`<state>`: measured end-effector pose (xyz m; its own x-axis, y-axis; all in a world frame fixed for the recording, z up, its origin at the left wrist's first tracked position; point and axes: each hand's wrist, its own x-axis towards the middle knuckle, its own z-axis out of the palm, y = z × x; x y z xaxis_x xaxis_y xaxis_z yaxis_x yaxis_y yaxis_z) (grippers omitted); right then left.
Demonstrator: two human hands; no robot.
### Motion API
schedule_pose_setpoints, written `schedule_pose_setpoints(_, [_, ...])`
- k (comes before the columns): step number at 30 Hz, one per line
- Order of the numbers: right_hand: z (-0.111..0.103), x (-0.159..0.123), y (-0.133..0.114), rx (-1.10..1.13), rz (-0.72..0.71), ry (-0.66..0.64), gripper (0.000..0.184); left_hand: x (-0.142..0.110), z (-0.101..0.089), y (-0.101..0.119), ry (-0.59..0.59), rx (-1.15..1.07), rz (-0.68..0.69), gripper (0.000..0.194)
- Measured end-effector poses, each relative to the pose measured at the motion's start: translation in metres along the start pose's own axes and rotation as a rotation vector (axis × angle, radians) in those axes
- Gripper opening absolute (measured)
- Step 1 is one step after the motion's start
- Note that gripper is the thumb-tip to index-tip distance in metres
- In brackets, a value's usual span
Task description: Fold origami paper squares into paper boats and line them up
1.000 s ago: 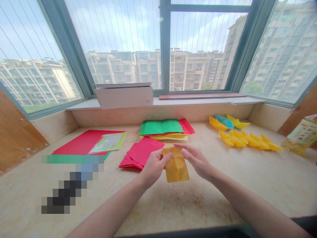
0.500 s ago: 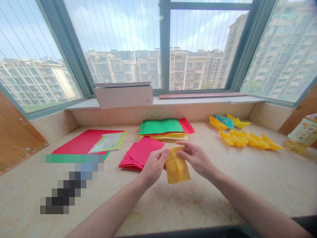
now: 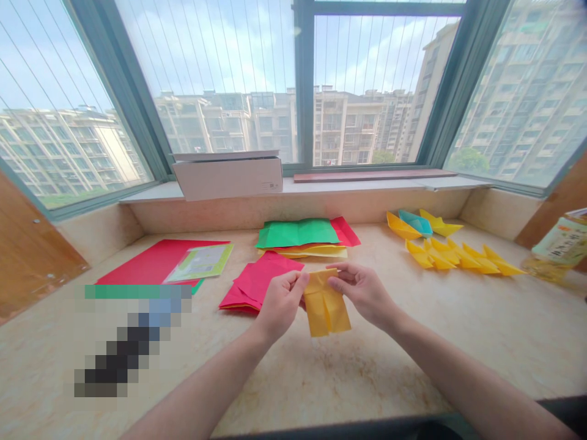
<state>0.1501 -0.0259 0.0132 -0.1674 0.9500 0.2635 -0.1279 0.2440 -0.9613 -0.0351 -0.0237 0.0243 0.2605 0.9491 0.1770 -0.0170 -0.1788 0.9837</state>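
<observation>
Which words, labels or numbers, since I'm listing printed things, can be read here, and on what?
No text reads clearly.
Bottle: large characters on its label, too blurred to read.
White box: small print on its front, too small.
Packet: printed marks, too small.
Held yellow paper: no writing visible.

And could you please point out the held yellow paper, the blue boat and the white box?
Held yellow paper [image 3: 327,299], head view: its centre.
Blue boat [image 3: 415,223], head view: hull middle.
White box [image 3: 227,179], head view: front face.
</observation>
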Motion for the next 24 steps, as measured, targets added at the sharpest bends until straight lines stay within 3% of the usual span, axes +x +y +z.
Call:
schedule_pose_setpoints(4, [-0.0017,0.0006,-0.0007,-0.024,-0.002,0.009,0.037,-0.0007,0.0002,0.0028,0.010,0.003,-0.002,0.042])
schedule_pose_setpoints(10, [-0.0033,0.0012,-0.0008,-0.051,-0.021,0.051,0.039,-0.0012,0.0002,0.0001,-0.132,-0.058,-0.084,0.041])
schedule_pose_setpoints(17, [-0.0020,-0.0001,-0.0031,-0.057,-0.021,0.009,0.054,-0.0030,0.0001,0.0023,-0.152,-0.038,-0.077,0.041])
schedule_pose_setpoints(24, [-0.0019,-0.0049,-0.0045,-0.263,-0.085,-0.093,0.049,-0.0022,-0.0030,0.0016,-0.231,0.090,-0.101,0.035])
